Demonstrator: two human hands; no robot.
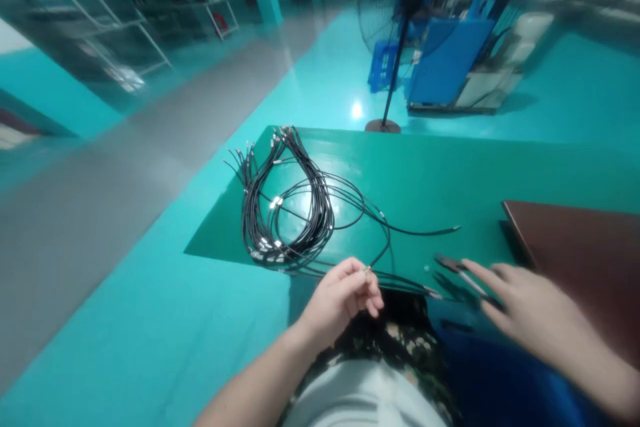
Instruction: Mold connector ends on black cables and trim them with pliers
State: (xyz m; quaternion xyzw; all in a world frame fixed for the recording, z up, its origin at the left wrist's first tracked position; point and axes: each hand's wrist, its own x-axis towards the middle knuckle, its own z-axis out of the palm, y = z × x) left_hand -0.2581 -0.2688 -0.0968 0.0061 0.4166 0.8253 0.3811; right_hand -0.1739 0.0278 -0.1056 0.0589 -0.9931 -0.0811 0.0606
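Near the table's front edge, my left hand (345, 290) pinches the end of a black cable (383, 255), with a small metallic tip showing at the fingertips. To the right, my right hand (525, 300) is closed around the handles of a pair of pliers (453, 264), whose jaws point left, just above the green table. Beyond my left hand lies a large coil of black cables (320, 207) with silvery end fittings. Several loose cable ends trail to the right from it, one reaching toward the pliers.
The green table (440, 173) extends to the right, where a brown board (580, 247) lies. A standing fan (395, 60), a blue crate (383, 67) and a blue machine (447, 60) stand on the floor beyond. Shelving frames at the far left are blurred.
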